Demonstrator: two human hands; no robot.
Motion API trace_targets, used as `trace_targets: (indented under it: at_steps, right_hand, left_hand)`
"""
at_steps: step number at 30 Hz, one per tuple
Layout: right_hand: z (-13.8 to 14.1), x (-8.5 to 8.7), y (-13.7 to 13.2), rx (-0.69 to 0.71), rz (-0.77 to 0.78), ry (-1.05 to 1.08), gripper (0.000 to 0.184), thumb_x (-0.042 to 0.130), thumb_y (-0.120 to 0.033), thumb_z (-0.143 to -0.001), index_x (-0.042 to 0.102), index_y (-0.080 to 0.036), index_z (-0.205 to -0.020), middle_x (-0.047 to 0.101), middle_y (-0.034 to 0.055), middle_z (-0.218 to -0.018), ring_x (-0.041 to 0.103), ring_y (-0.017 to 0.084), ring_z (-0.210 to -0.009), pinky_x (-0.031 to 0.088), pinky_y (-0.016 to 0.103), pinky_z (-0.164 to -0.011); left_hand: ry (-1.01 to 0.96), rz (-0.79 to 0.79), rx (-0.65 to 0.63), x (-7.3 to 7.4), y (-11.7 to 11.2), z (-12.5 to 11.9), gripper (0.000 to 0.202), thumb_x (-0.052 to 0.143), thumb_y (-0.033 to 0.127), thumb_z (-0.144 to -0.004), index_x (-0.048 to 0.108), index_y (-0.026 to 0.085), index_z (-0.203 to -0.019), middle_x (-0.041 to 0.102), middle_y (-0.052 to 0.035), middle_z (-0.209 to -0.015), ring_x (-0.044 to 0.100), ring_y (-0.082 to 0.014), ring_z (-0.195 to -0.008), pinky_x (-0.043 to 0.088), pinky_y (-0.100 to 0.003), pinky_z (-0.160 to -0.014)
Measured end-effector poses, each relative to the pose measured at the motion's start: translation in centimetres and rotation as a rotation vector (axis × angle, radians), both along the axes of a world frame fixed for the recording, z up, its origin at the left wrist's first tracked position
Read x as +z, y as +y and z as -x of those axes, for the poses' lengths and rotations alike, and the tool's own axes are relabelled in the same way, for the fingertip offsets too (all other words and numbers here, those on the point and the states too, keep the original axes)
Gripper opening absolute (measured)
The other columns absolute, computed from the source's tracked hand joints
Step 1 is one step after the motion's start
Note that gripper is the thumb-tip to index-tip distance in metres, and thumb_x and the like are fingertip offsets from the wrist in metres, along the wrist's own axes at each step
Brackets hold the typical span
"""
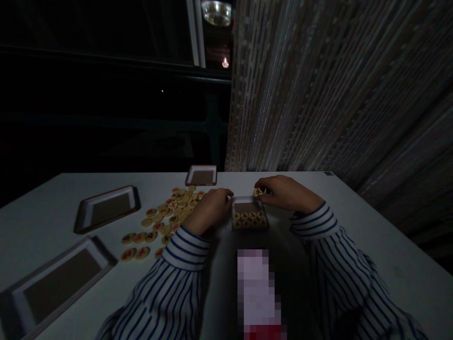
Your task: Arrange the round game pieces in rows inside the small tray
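In my right hand [283, 191] a round wooden xiangqi piece [257, 191] with a dark character is pinched between thumb and fingers, above the far right corner of a small box [247, 208]. Two rows of similar pieces [249, 219] with dark characters fill the near part of that box. My left hand [211, 208] is by the box's left edge, its fingers bent loosely with no piece visible in them; whether they touch the box is unclear. Left of it lies a loose heap of xiangqi pieces [182, 200], some red-marked, some dark-marked, some blank side up.
On the white table [354, 245] lie a small tray [201, 175] at the far edge and two larger trays [109, 208], [63, 288] on the left. A bead-string curtain [300, 85] hangs behind. A blurred pink and red area [260, 288] is near my body. The room is dim.
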State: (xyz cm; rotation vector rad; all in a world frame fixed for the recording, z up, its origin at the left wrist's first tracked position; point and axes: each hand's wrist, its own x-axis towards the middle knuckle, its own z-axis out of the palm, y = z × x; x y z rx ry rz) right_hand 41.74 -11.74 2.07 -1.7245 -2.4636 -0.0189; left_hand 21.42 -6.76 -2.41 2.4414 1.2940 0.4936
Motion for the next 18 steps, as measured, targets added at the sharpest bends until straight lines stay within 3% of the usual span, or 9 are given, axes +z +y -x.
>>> trace_targets:
  at_steps: [8, 18]
  right_hand:
    - [-0.8, -2.0, 1.9, -0.055, 0.12, -0.147, 0.032, 0.046, -0.037, -0.082, 0.061, -0.019, -0.104, 0.067, 0.008, -0.095, 0.06, 0.02, -0.085, 0.038, 0.026, -0.066]
    - [-1.2, -3.3, 2.7, -0.053, 0.2, -0.19, 0.029, 0.047, -0.03, -0.078, 0.064, -0.021, -0.1, 0.067, 0.0078, -0.094, 0.06, 0.021, -0.086, 0.038, 0.026, -0.066]
  left_hand:
    - [0.184, 0.024, -0.032, -0.9, 0.0, -0.2, 0.034, 0.041, 0.018, -0.079, 0.062, 0.017, -0.106, 0.067, -0.0112, -0.1, 0.061, -0.0204, -0.092, 0.044, -0.027, -0.076]
    - [0.275, 0.037, -0.054, -1.2, -0.1, -0.3, 0.033, 0.041, 0.019, -0.078, 0.063, 0.02, -0.102, 0.068, -0.0106, -0.094, 0.063, -0.0206, -0.084, 0.045, -0.027, -0.069]
